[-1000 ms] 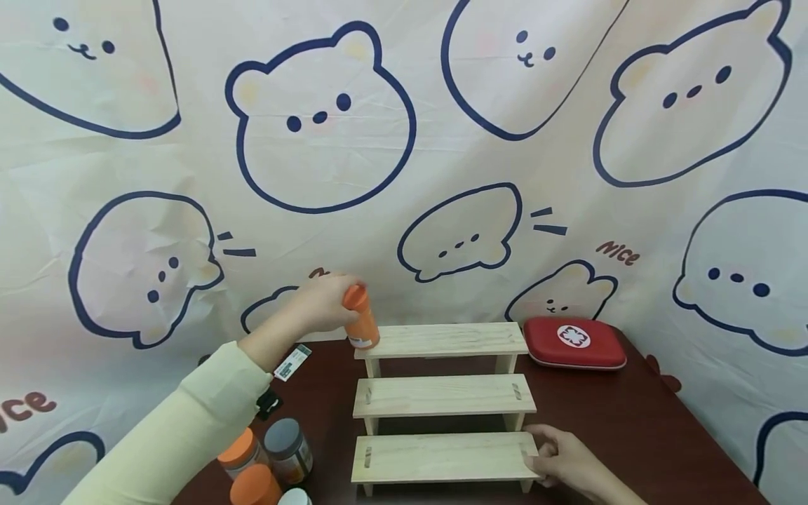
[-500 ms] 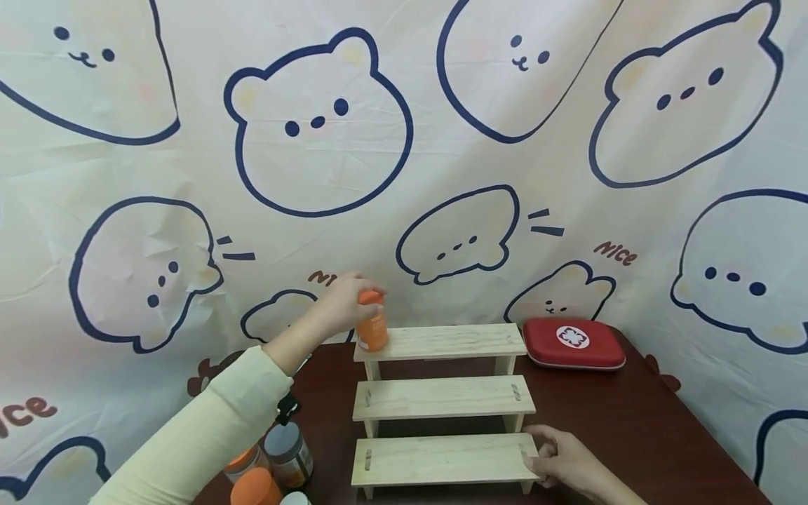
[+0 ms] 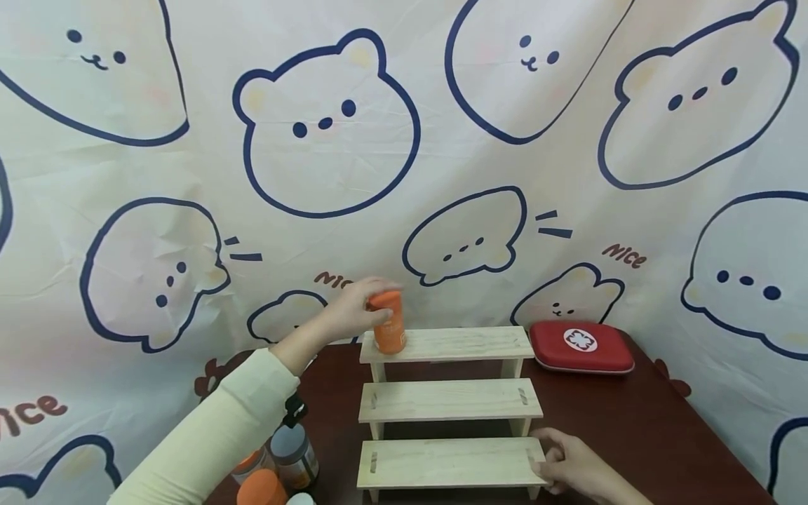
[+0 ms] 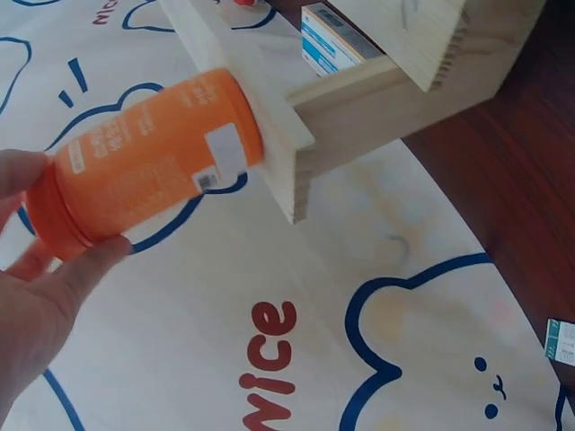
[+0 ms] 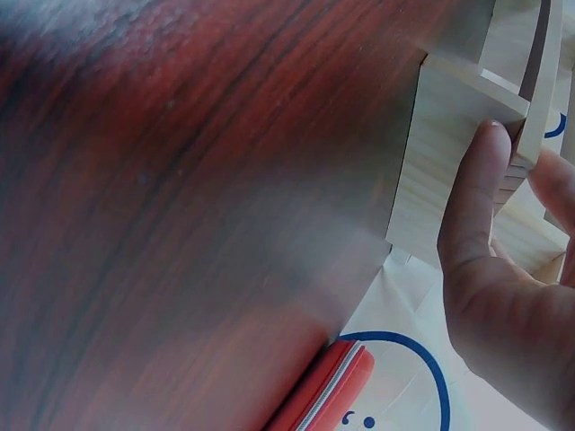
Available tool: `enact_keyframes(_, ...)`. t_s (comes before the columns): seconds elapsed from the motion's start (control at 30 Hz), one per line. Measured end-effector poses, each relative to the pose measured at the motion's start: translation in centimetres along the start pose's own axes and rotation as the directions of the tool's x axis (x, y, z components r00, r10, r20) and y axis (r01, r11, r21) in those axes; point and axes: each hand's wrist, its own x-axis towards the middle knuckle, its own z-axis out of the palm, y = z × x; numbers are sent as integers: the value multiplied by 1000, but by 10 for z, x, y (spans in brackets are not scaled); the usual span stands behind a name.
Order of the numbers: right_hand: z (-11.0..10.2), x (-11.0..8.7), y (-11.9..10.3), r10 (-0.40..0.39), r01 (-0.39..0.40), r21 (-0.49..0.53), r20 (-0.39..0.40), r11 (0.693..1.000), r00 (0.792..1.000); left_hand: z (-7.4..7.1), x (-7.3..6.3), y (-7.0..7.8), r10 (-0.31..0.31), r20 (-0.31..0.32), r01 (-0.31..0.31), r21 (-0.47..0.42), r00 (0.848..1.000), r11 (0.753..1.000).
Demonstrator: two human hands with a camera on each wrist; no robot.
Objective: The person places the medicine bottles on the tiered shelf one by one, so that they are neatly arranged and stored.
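My left hand holds an orange bottle by its lid end, with thumb and fingers around it. The bottle stands at the left end of the top board of a three-tier wooden shelf. In the left wrist view the orange bottle has its base against the board, and a white label shows near that base. At the lowest tier's right end, my right hand pinches the board. The right wrist view shows the right hand with its thumb and fingers at the corner of the wooden shelf.
A red zipped case lies right of the top tier on the dark wooden table. Front left stand a grey-lidded jar and an orange-lidded jar. A blue and white box shows behind the shelf.
My left hand has carried the orange bottle a little rightward, and it has gone from tilted to upright on the top board. The right hand keeps its place on the lowest board.
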Motion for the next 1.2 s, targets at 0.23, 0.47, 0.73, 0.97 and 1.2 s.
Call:
enact_keyframes(0.23,1,1,-1,28,-28,-11,-28,1000,999,3,1,0,-2,36,3,-27,999,1000)
enact_keyframes(0.47,2,1,0,-2,2,15,-17,1000,1000,7,4,-1,-46,42,48,-45,998,998)
enact_keyframes(0.73,1,1,-4,20,-20,1,-27,1000,999,7,1,-2,-26,50,30,-90,998,996)
enact_keyframes(0.97,3,0,0,-3,3,-6,-5,1000,1000,-5,-11,-10,39,-67,-45,-93,997,995)
enact_keyframes(1.2,-2,0,-1,-10,10,3,10,1000,1000,-23,-25,-16,37,-152,-54,-110,988,992)
